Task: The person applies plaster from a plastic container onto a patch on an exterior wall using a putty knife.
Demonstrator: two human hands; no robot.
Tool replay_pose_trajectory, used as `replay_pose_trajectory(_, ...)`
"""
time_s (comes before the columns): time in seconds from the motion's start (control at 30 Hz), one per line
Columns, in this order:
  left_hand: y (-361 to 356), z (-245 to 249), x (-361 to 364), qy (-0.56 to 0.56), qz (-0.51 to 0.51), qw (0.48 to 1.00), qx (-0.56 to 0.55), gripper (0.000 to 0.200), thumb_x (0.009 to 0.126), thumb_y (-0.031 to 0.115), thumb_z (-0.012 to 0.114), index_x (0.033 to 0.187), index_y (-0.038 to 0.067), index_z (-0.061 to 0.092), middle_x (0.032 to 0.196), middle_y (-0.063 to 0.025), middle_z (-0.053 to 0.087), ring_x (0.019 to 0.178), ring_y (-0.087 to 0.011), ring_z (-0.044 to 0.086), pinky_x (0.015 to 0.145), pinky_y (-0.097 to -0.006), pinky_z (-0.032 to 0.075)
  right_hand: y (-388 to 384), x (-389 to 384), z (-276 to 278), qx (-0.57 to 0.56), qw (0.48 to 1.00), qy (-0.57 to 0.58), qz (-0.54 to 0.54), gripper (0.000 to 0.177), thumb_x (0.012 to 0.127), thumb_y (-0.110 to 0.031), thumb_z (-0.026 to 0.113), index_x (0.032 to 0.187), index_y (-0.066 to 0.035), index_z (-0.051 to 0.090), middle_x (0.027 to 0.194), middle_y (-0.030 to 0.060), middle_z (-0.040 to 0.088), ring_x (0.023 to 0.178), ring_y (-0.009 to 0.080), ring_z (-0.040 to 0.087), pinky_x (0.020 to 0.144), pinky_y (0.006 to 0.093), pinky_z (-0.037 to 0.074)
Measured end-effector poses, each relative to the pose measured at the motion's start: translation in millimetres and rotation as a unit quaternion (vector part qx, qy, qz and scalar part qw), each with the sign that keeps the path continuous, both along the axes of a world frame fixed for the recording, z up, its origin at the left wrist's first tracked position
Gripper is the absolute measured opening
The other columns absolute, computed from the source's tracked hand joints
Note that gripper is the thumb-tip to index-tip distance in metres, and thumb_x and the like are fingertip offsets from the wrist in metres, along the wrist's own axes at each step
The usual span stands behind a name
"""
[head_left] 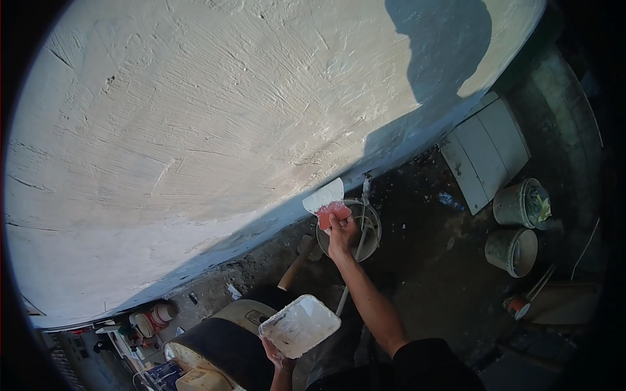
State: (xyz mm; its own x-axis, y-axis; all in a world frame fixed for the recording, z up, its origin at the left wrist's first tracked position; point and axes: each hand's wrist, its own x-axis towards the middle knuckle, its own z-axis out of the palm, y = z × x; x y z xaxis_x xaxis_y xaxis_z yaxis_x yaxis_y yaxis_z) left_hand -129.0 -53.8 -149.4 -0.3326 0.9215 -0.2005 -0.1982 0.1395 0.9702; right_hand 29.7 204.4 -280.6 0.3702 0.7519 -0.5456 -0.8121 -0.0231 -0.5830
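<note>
My right hand point(343, 236) is closed on a red putty spreader point(333, 214), thumb on its face. White putty covers the spreader's wide edge, which points up toward the plastered wall point(215, 117). Lower down, my left hand point(276, 355) grips a white plastic tray point(301, 327) by its near side, with the fingers partly hidden behind it. Smears of putty coat the tray's inside. Behind my right hand, on the ground, stands a bucket point(372, 242) with a stick leaning in it.
A hammer-like tool with a wooden handle point(295, 266) lies by the wall. A large dark drum point(218, 342) is at lower left. Two buckets point(511, 251) point(515, 203) stand at right, near a pale panel point(486, 153). A shadow falls across the wall's upper right.
</note>
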Motion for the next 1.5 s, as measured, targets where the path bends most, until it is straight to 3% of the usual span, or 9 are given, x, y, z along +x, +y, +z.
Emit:
replay_pose_trajectory(0.13,-8,-3,-7,-0.141,0.053,0.988,-0.039,0.054,0.095,0.045,0.044,0.131,0.004,0.038,0.126,-0.0161,0.050,0.115,-0.0320,0.052,0.096,-0.0483,0.045,1,2,3,-0.070,0.997,-0.023,-0.020,0.025,0.086,0.004,0.055,0.111,-0.001,0.052,0.108,0.0090,0.059,0.095,0.0167,0.059,0.078,0.0283,0.049)
replay_pose_trajectory(0.33,-7,9,-2,-0.009,-0.010,1.000,0.016,0.054,0.096,0.046,0.041,0.132,0.006,0.038,0.129,-0.0162,0.048,0.117,-0.0317,0.050,0.097,-0.0482,0.044,30,-9,30,-0.016,0.999,-0.043,-0.013,0.024,0.086,0.005,0.055,0.109,0.000,0.053,0.107,0.0104,0.060,0.097,0.0165,0.058,0.083,0.0291,0.048)
replay_pose_trajectory(0.43,-6,18,-4,-0.181,0.060,0.981,-0.030,0.059,0.092,0.048,0.048,0.133,0.006,0.037,0.129,-0.0160,0.047,0.118,-0.0320,0.050,0.098,-0.0483,0.044,30,-12,55,0.003,0.999,-0.030,-0.014,0.023,0.086,0.004,0.055,0.109,0.001,0.053,0.107,0.0104,0.060,0.097,0.0162,0.058,0.084,0.0285,0.047)
replay_pose_trajectory(0.73,-12,31,-13,-0.063,-0.010,0.997,0.035,0.079,0.081,0.055,0.063,0.135,0.006,0.032,0.131,-0.0144,0.045,0.118,-0.0311,0.049,0.097,-0.0477,0.044,12,-19,178,0.053,0.998,0.000,0.021,0.021,0.088,0.000,0.056,0.108,-0.004,0.051,0.107,0.0055,0.056,0.096,0.0145,0.057,0.078,0.0330,0.050)
replay_pose_trajectory(0.8,-13,40,-13,-0.113,0.005,0.993,0.022,0.084,0.078,0.057,0.065,0.135,0.006,0.031,0.130,-0.0137,0.045,0.118,-0.0304,0.049,0.097,-0.0473,0.044,9,-25,198,0.052,0.998,-0.005,0.031,0.021,0.088,-0.001,0.056,0.108,-0.005,0.051,0.108,0.0048,0.056,0.097,0.0147,0.056,0.079,0.0352,0.050)
replay_pose_trajectory(1.07,-16,56,-16,-0.048,0.004,0.998,0.037,0.093,0.074,0.064,0.065,0.137,0.006,0.029,0.131,-0.0121,0.044,0.118,-0.0289,0.048,0.098,-0.0456,0.043,-4,-29,269,0.068,0.997,0.005,0.047,0.024,0.088,-0.001,0.057,0.110,-0.007,0.049,0.109,0.0050,0.057,0.100,0.0168,0.056,0.085,0.0430,0.049)
replay_pose_trajectory(1.27,-19,56,-29,-0.101,0.044,0.994,-0.013,0.095,0.074,0.066,0.063,0.138,0.005,0.027,0.132,-0.0120,0.043,0.120,-0.0290,0.047,0.099,-0.0458,0.042,-28,13,211,0.060,0.997,-0.053,0.022,0.025,0.086,0.002,0.057,0.109,-0.006,0.051,0.107,0.0075,0.057,0.097,0.0192,0.059,0.080,0.0459,0.053)
replay_pose_trajectory(1.37,-20,51,-34,-0.120,0.038,0.992,-0.015,0.095,0.074,0.067,0.061,0.138,0.005,0.027,0.132,-0.0125,0.043,0.121,-0.0300,0.046,0.100,-0.0460,0.041,-17,27,163,-0.033,0.997,-0.065,0.011,0.025,0.086,0.005,0.055,0.109,-0.003,0.051,0.107,0.0104,0.058,0.097,0.0200,0.060,0.084,0.0390,0.051)
replay_pose_trajectory(1.5,-23,48,-36,-0.083,0.001,0.996,0.035,0.091,0.077,0.066,0.059,0.138,0.007,0.028,0.133,-0.0123,0.043,0.122,-0.0305,0.046,0.101,-0.0461,0.040,12,19,114,-0.046,0.977,-0.206,-0.005,0.027,0.084,0.007,0.056,0.109,-0.002,0.052,0.106,0.0085,0.058,0.094,0.0193,0.059,0.075,0.0309,0.052)
